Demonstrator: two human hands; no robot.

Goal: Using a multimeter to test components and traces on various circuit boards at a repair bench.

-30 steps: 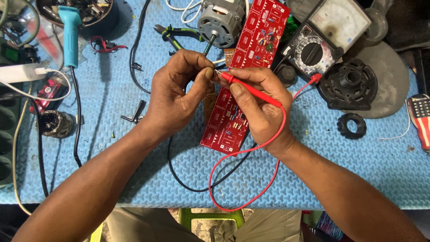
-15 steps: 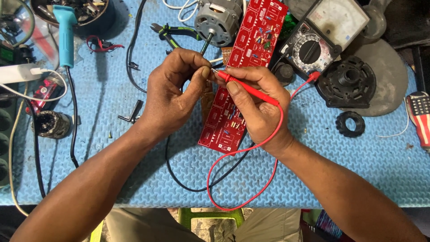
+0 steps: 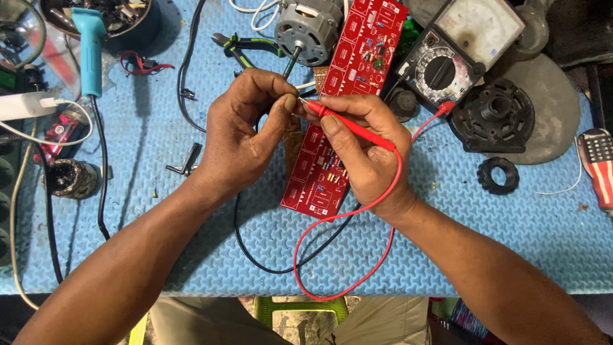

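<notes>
Above the red circuit board point(image 3: 345, 102), the right hand point(image 3: 364, 153) grips a red probe point(image 3: 348, 126), its tip at the left hand's point(image 3: 246, 137) closed fingertips.

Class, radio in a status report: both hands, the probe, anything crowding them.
Left hand pinching something small, hidden by fingers. Right hand holds red test probe, tip at left fingertips. Red circuit board beneath; motor and multimeter close behind.

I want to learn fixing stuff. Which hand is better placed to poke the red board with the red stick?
Probably the right hand: it already grips the red probe like a pen, above the red circuit board.
</notes>
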